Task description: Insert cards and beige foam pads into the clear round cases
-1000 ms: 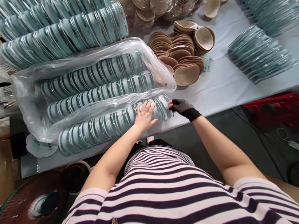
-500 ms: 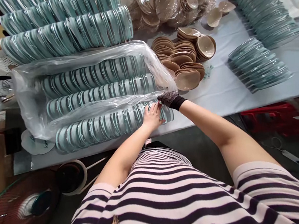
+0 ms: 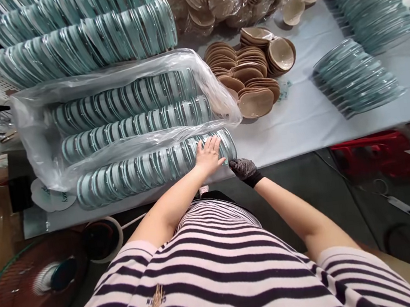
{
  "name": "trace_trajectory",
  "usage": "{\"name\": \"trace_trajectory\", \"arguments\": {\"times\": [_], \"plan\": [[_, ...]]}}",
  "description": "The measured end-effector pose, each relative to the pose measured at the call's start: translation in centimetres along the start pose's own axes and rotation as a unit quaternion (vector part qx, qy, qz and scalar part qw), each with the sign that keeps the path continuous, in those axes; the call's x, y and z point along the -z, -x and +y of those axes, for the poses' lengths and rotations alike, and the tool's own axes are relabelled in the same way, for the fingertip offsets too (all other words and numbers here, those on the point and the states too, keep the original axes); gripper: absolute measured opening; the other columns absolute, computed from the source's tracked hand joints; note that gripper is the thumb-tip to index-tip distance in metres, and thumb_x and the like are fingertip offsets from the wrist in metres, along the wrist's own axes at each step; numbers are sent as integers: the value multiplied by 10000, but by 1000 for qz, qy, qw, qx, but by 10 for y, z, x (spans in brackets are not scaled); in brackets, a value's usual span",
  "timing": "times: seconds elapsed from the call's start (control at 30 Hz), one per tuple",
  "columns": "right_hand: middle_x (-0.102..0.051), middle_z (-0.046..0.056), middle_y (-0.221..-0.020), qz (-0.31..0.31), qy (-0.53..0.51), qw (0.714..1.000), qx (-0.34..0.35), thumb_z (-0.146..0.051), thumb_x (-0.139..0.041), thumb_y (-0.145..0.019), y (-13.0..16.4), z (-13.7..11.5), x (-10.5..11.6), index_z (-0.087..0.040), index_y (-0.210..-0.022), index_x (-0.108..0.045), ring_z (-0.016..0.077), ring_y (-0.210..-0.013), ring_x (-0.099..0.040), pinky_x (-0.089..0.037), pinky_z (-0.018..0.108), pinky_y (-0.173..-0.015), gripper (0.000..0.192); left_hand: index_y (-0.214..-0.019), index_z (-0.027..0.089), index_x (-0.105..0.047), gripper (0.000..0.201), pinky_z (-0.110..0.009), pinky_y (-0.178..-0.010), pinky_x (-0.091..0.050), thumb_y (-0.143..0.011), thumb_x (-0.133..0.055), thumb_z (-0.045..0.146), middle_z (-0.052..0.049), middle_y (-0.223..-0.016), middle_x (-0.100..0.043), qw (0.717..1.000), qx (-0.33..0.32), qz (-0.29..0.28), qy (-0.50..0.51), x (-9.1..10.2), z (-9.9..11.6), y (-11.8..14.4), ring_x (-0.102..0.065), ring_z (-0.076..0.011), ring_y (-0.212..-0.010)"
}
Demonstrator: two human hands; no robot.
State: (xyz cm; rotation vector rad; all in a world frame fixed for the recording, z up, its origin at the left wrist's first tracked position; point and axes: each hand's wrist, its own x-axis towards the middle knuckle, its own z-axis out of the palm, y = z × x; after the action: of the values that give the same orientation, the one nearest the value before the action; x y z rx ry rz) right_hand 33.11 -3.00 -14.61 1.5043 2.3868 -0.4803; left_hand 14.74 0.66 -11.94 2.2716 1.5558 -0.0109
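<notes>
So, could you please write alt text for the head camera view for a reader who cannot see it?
A person's bare left hand rests flat on a row of pale blue discs at the table's near edge, and the gloved right hand is beside its end. More rows fill a clear plastic bag behind.

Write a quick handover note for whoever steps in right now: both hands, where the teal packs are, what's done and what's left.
Left hand: bare, flat on the right end of the nearest row of teal packs, at the table edge.
Right hand: in a dark mesh glove, at the table edge below that row's end, holding nothing visible.
Done: two rows lie inside the clear plastic bag.
Left: the nearest row lies at the bag's mouth, not clearly inside. More rows sit behind the bag, loose stacks to the right, beside tan pads.
</notes>
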Motion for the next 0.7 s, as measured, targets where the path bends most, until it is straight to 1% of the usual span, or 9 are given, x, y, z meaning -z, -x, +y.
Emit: {"name": "trace_trajectory", "arguments": {"times": [0.13,0.2,0.27,0.33,0.4,0.5,0.57,0.63,0.7], "plan": [[-714,175,-993,29,-22,999,-40,-217,-409,-953,-2,0,-24,-138,-1048,-687,214,-833,-626,-343,286,-697,305,-1557,168,-221,783,-519,-1210,13,-898,-498,489,-106,-1618,-222,1000,-4,4,18,2,1,-4,-135,-279,-1506],[-710,168,-969,53,-49,996,-50,-232,-438,-929,5,0,-30,-133,-1020,-687,223,-844,-631,-362,290,-706,283,-1553,171,-233,775,-525,-1211,-10,-893,-519,459,-112,-1616,-226,999,-3,-4,38,6,3,-4,-154,-283,-1503],[-709,150,-931,57,-95,992,-55,-260,-462,-897,17,-4,-37,-159,-960,-686,235,-838,-646,-386,299,-695,254,-1548,167,-245,765,-525,-1213,-56,-891,-530,438,-122,-1610,-243,997,-13,-7,69,12,2,0,-179,-283,-1498],[-713,144,-890,40,-148,984,-85,-322,-474,-868,26,-10,-46,-220,-896,-677,253,-782,-666,-398,322,-631,229,-1540,154,-262,751,-515,-1214,-99,-896,-524,436,-127,-1602,-267,994,-39,23,101,22,-6,11,-187,-279,-1497],[-717,153,-852,11,-190,977,-96,-386,-491,-824,26,-22,-55,-278,-818,-651,290,-724,-680,-399,364,-570,193,-1524,154,-304,707,-495,-1218,-129,-909,-505,438,-120,-1587,-308,987,-60,85,120,35,-24,30,-196,-271,-1495],[-721,116,-792,17,-253,967,-36,-423,-475,-768,10,-62,-56,-331,-720,-601,334,-727,-696,-442,418,-577,163,-1484,209,-392,596,-437,-1226,-166,-932,-469,418,-95,-1528,-419,963,-35,227,144,56,-70,82,-250,-239,-1480],[-728,95,-787,19,-288,957,17,-446,-483,-743,-9,-105,-42,-338,-696,-595,347,-761,-704,-479,442,-617,163,-1463,242,-418,547,-423,-1221,-204,-938,-466,387,-99,-1472,-485,924,21,348,158,65,-112,130,-296,-232,-1462],[-737,83,-806,6,-316,946,69,-452,-509,-731,-31,-158,-20,-327,-708,-615,339,-785,-706,-506,449,-676,166,-1454,240,-411,532,-454,-1200,-255,-938,-471,351,-121,-1458,-489,862,109,464,172,68,-164,181,-325,-247,-1445],[-738,76,-813,-32,-356,927,116,-453,-552,-726,-55,-221,5,-299,-741,-643,312,-793,-701,-519,439,-735,179,-1433,228,-420,502,-480,-1177,-292,-943,-463,330,-138,-1485,-444,784,224,544,197,64,-225,228,-339,-261,-1434]]}}
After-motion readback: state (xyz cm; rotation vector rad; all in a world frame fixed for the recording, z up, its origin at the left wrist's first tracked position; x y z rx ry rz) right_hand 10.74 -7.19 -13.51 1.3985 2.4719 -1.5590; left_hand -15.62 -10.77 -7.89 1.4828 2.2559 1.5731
